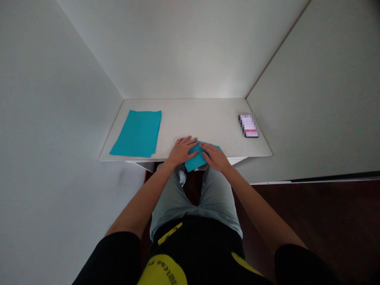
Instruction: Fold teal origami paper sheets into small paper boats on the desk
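Teal paper (193,160), folded, lies near the front edge of the white table (192,118), pressed under the open, flat left hand (182,150) and right hand (215,157). More flat teal paper (136,133) lies well left; a blurred phone (248,126) lies far right.

A paper sheet (136,133) is lying at ten o'clock on the surface (196,114), a phone (248,125) at two, folded paper (192,160) at six
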A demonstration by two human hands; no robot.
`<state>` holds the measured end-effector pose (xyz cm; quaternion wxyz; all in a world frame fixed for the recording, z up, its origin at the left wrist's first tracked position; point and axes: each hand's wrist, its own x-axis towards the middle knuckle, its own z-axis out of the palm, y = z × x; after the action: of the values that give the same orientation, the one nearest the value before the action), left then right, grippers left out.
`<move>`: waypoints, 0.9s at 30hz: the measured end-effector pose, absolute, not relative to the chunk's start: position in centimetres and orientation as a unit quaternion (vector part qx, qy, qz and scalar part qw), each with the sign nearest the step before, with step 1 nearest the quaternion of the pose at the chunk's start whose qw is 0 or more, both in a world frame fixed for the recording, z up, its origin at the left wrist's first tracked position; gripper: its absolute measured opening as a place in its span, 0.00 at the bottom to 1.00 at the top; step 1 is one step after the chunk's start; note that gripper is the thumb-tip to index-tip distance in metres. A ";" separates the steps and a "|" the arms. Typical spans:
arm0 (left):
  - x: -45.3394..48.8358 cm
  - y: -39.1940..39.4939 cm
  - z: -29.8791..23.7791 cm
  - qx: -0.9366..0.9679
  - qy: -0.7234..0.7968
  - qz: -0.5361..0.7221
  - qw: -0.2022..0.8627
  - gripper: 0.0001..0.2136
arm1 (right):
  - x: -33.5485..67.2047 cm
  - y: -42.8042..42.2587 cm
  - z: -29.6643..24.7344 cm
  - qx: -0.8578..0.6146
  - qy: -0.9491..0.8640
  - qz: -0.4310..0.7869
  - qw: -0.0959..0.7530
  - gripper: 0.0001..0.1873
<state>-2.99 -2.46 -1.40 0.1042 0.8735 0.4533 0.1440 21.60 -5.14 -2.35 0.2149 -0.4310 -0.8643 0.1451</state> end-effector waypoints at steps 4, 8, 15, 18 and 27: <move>-3.1 -2.3 -1.4 0.881 0.444 0.121 0.106 0.27 | 18.6 -4.4 -2.9 -0.484 -0.845 0.140 0.177 0.39; -3.1 -2.3 -1.2 0.881 0.445 0.117 0.106 0.28 | 17.4 -4.7 -3.6 -0.507 -0.838 0.133 0.151 0.48; -2.9 -2.4 -1.3 0.875 0.455 0.134 0.103 0.26 | 21.4 -7.2 -3.9 -0.542 -0.824 0.078 0.148 0.47; -2.9 -2.4 -1.4 0.874 0.454 0.136 0.107 0.26 | 23.2 -8.0 -4.0 -0.551 -0.819 0.065 0.149 0.46; -2.6 -1.9 -0.8 0.864 0.469 0.135 0.123 0.23 | 26.0 -9.0 -3.8 -0.523 -0.832 0.057 0.179 0.49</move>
<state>-2.65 -1.90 -0.82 0.1232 0.8640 0.4694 0.1346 25.97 -9.01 -3.82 0.1785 -0.5228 -0.8316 0.0571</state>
